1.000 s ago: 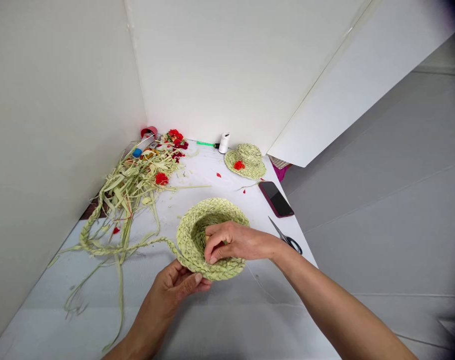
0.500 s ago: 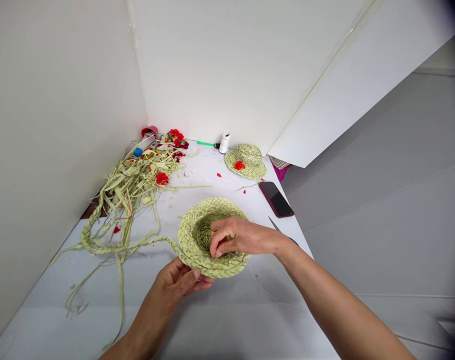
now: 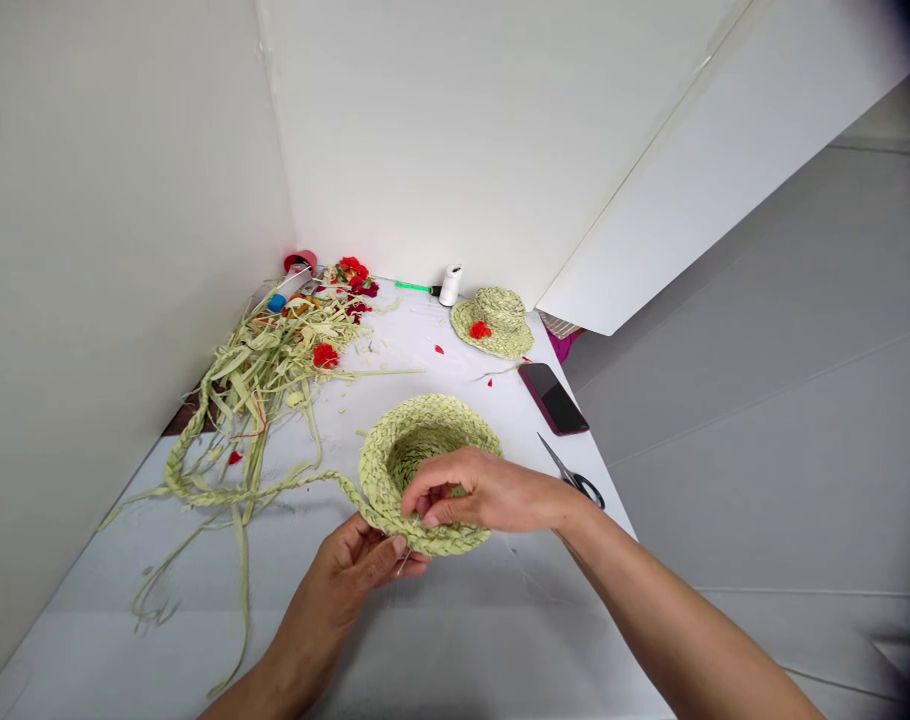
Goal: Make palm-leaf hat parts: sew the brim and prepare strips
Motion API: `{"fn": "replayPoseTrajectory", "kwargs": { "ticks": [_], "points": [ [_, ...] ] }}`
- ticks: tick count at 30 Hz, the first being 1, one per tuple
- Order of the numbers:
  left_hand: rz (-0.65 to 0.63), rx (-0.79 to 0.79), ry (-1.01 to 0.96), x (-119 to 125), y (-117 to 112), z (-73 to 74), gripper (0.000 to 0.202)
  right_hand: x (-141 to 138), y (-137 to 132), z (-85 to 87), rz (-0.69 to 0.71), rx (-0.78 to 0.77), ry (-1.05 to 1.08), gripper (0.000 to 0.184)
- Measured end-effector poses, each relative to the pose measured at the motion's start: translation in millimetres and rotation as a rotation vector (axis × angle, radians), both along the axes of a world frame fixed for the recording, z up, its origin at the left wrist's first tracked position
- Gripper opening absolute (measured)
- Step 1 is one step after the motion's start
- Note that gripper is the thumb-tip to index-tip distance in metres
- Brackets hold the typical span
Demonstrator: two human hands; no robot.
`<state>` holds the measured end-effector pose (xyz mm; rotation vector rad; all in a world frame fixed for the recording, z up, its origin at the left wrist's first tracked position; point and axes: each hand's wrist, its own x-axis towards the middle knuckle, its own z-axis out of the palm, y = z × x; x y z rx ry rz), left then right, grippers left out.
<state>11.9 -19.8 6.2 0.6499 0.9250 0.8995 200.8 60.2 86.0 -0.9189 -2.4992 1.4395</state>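
Note:
A pale green braided straw hat [image 3: 384, 445] lies tilted with its hollow toward me. At its near left brim my left hand [image 3: 354, 568] grips the edge, thumb on top and fingers underneath. A thin shiny needle [image 3: 402, 564] pokes out by that thumb. Over the hat's opening hovers my right hand [image 3: 466, 488], its fingers curled down close to the near inner brim; what they pinch, if anything, is hidden. A loose straw braid [image 3: 290, 486] runs left from the brim across the table.
Straw strips [image 3: 275, 360] with red flowers [image 3: 325, 355] heap at the left. Along the back are a white thread spool [image 3: 450, 286] and a finished-looking small straw hat [image 3: 504, 320]. A phone [image 3: 552, 398] and scissors [image 3: 567, 472] lie near the table's right edge.
My right hand has shifted slightly left and nearer the front brim, its fingers loosening a little. The needle now shows by my left thumb. More of the scissors is visible.

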Motion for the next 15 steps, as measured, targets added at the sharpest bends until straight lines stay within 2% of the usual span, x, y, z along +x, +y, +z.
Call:
{"fn": "replayPoseTrajectory", "kwargs": {
  "ticks": [2,5,9,11,12,13,14,15],
  "points": [
    [-0.002,0.003,-0.004,1,-1,0.8,0.030,-2,-17,7.7,-0.010,0.156,-0.053,0.013],
    [0.000,0.009,-0.029,2,-3,3.5,0.030,-7,-49,10.2,-0.027,0.517,-0.222,0.008],
    [0.022,0.004,-0.051,6,-5,7.8,0.033,-21,-81,-6.5,-0.004,1.058,-0.410,0.013],
    [0.037,-0.011,-0.056,8,-6,9.1,0.033,-28,-92,-18.3,-0.007,1.225,-0.380,0.019],
    [0.042,-0.030,-0.054,9,-7,9.5,0.034,-29,-99,-23.8,-0.021,1.253,-0.318,0.020],
    [0.046,-0.049,-0.051,10,-7,9.8,0.034,-30,-107,-28.5,-0.050,1.219,-0.237,0.021],
    [0.051,-0.064,-0.047,11,-7,10.1,0.034,-28,-118,-32.2,-0.095,1.104,-0.144,0.022],
    [0.056,-0.072,-0.043,12,-7,10.4,0.033,-25,-130,-34.7,-0.171,0.910,-0.043,0.023]
  ]
}}
